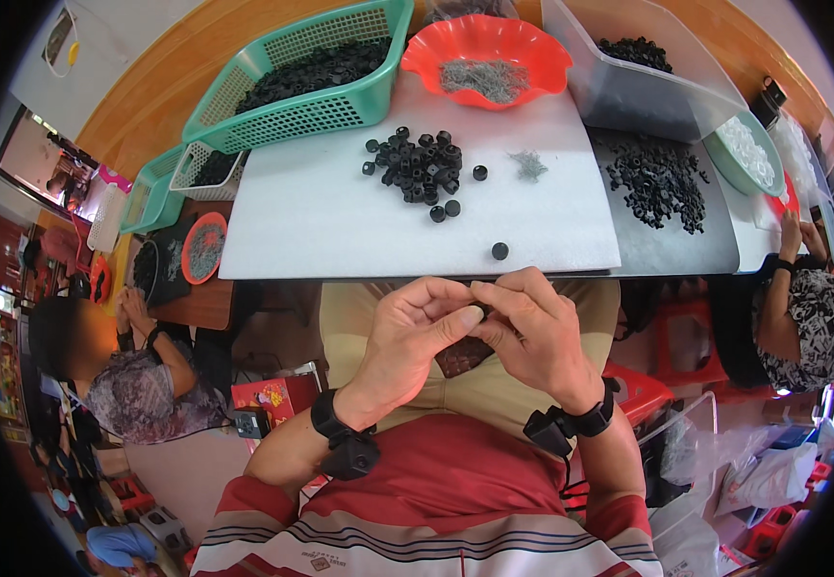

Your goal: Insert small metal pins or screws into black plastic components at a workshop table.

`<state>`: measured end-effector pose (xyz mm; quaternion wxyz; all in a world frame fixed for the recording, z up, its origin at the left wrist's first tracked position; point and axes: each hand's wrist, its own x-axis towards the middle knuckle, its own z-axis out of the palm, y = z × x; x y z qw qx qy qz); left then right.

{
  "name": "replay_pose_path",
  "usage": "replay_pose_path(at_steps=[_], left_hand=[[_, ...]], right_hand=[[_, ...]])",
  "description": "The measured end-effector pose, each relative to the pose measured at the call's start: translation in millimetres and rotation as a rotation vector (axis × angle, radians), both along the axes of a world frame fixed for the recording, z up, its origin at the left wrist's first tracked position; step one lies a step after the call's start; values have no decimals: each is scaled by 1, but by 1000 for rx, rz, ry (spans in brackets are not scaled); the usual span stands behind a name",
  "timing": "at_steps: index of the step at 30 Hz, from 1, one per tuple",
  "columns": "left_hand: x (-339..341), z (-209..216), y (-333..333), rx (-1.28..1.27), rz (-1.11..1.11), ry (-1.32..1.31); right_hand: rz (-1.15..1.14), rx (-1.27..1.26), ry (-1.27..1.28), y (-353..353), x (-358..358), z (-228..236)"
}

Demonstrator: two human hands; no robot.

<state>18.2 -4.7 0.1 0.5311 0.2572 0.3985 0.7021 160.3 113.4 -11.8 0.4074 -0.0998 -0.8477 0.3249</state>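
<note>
Just off the near edge of the white foam board (pixel 292 221), my left hand (pixel 405 338) and my right hand (pixel 544 335) meet with fingertips pinched together. Between them is a small black part (pixel 481 310), mostly covered by the fingers. A single black knob-like piece (pixel 500 251) lies on the board just beyond my hands. Farther off sits a loose pile of black knob-like pieces (pixel 419 165), several strays around it. To the pile's right is a little heap of thin metal pins or springs (pixel 529 165), too fine to tell which.
At the back stand a green basket (pixel 340 104) of black parts, a red scalloped bowl (pixel 417 60) of metal bits and a clear bin (pixel 705 91). Small black pieces (pixel 657 183) cover a dark mat at right. Co-workers sit at left (pixel 157 389) and right (pixel 806 322).
</note>
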Motion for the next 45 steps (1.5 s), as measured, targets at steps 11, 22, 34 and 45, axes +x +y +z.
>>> replay_pose_path(at_steps=[11, 22, 34, 45], left_hand=[[-3, 0, -6, -125, -23, 91], [-9, 5, -3, -78, 28, 311], [-41, 4, 28, -65, 397, 1229], [-47, -6, 42, -135, 473, 1252]], right_hand=[[-7, 138, -32, -5, 2, -1], [12, 45, -98, -1, -1, 8], [-232, 262, -412, 34, -13, 23], [-139, 153, -447, 48, -15, 24]])
